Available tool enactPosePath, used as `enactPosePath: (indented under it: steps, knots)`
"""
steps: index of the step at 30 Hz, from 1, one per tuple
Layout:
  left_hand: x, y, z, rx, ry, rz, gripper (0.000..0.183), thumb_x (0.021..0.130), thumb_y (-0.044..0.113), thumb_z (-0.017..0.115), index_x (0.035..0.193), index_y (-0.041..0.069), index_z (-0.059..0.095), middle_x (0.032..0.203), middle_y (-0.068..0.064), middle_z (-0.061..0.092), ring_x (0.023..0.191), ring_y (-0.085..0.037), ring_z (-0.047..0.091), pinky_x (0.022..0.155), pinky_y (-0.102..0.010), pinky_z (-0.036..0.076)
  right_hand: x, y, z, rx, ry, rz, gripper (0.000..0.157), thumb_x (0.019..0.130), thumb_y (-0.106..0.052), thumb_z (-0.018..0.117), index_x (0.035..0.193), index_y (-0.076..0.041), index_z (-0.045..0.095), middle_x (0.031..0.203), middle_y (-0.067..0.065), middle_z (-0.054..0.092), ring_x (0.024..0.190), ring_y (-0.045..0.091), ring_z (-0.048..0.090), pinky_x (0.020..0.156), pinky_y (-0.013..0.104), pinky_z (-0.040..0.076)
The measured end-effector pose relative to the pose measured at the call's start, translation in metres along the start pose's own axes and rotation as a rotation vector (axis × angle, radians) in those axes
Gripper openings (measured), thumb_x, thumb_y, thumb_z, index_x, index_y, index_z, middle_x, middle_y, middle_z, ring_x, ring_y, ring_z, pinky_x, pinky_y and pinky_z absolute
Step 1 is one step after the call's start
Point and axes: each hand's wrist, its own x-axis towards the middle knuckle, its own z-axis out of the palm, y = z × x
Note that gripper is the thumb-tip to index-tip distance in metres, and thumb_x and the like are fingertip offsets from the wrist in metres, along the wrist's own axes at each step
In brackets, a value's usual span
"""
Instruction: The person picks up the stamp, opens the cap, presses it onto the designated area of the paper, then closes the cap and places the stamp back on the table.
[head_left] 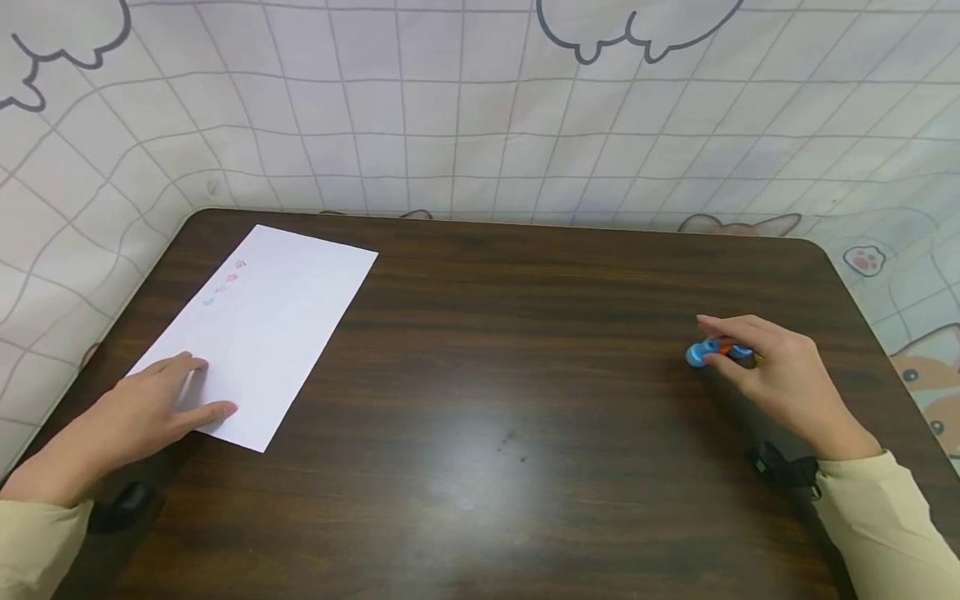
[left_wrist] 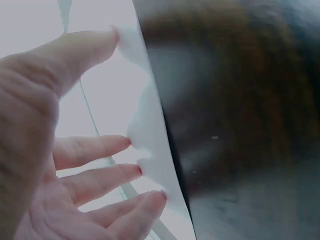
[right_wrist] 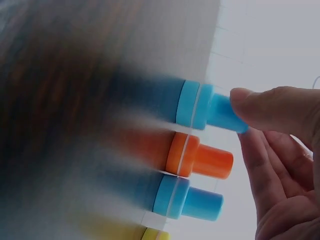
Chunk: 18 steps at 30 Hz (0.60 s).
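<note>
In the head view a white sheet of paper (head_left: pixel 277 325) lies on the left of the dark table, with a short row of small red, pink and light blue prints near its left edge. My left hand (head_left: pixel 165 400) rests on the sheet's lower part, fingers and thumb spread. On the table's right side my right hand (head_left: pixel 780 375) pinches the narrow handle of a blue stamp (right_wrist: pixel 192 105), thumb on the near side. Beside it stand an orange stamp (right_wrist: pixel 197 155), a second blue stamp (right_wrist: pixel 187 197) and a partly cropped yellow stamp (right_wrist: pixel 155 235).
The dark wooden table (head_left: pixel 487 400) has rounded far corners. Beyond its edge hangs a white curtain (head_left: pixel 480 125) with a grid and cartoon animals. A dark strap (head_left: pixel 783 471) sits at the right wrist, close above the tabletop.
</note>
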Motion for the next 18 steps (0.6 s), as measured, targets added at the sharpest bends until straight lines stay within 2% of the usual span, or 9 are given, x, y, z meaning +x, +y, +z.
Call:
enactPosePath:
  steps: [3,8,13,14,16,18]
  knots:
    - [0.0029,0.0008,-0.0021,-0.005,-0.029,0.028,0.088,0.089,0.049,0.078,0.132,-0.021,0.047,0.134,-0.049,0.05,0.122,-0.062,0.052,0.1,-0.072,0.047,0.0003,0.0004,-0.0012,-0.002,-0.006,0.001,0.055,0.072,-0.003,0.092,0.124,-0.012,0.075,0.109,0.006,0.077,0.08,0.016,0.066,0.069,0.002,0.044]
    - [0.0045,0.0033,-0.0018,-0.028,-0.075,0.016,0.103,0.086,0.062,0.075,0.138,-0.021,0.043,0.14,-0.05,0.042,0.125,-0.065,0.048,0.098,-0.074,0.046,0.0003,0.0004,-0.0031,0.01,-0.03,0.036,0.049,0.075,-0.006,0.091,0.121,-0.016,0.077,0.104,0.002,0.077,0.079,0.018,0.068,0.072,-0.001,0.043]
    - [0.0061,0.0054,0.0009,-0.043,-0.073,0.034,0.105,0.083,0.062,0.078,0.142,-0.019,0.044,0.149,-0.049,0.034,0.134,-0.067,0.038,0.106,-0.078,0.038,-0.0004,-0.0003,-0.004,0.028,-0.072,0.066,0.045,0.078,-0.007,0.09,0.12,-0.016,0.078,0.102,0.0,0.079,0.082,0.022,0.073,0.075,-0.003,0.043]
    - [0.0065,0.0057,0.0013,-0.046,-0.072,0.037,0.105,0.083,0.062,0.078,0.143,-0.018,0.044,0.15,-0.049,0.034,0.136,-0.067,0.037,0.107,-0.078,0.037,-0.0008,-0.0003,-0.0041,0.031,-0.08,0.066,0.044,0.078,-0.007,0.089,0.12,-0.015,0.078,0.103,0.001,0.079,0.083,0.022,0.074,0.075,-0.002,0.046]
    - [0.0067,0.0052,0.0022,-0.057,-0.066,0.048,0.104,0.083,0.059,0.079,0.145,-0.017,0.044,0.152,-0.048,0.034,0.137,-0.066,0.036,0.107,-0.078,0.036,-0.0009,-0.0008,-0.0041,0.034,-0.094,0.074,0.043,0.079,-0.008,0.089,0.12,-0.015,0.078,0.104,0.002,0.08,0.084,0.022,0.075,0.075,0.002,0.05]
    - [0.0066,0.005,0.0026,-0.054,-0.064,0.051,0.105,0.083,0.058,0.08,0.147,-0.016,0.043,0.152,-0.046,0.034,0.137,-0.066,0.036,0.107,-0.078,0.037,-0.0009,-0.0012,-0.0042,0.044,-0.104,0.078,0.042,0.079,-0.009,0.089,0.119,-0.015,0.078,0.106,0.003,0.08,0.083,0.012,0.076,0.075,0.001,0.05]
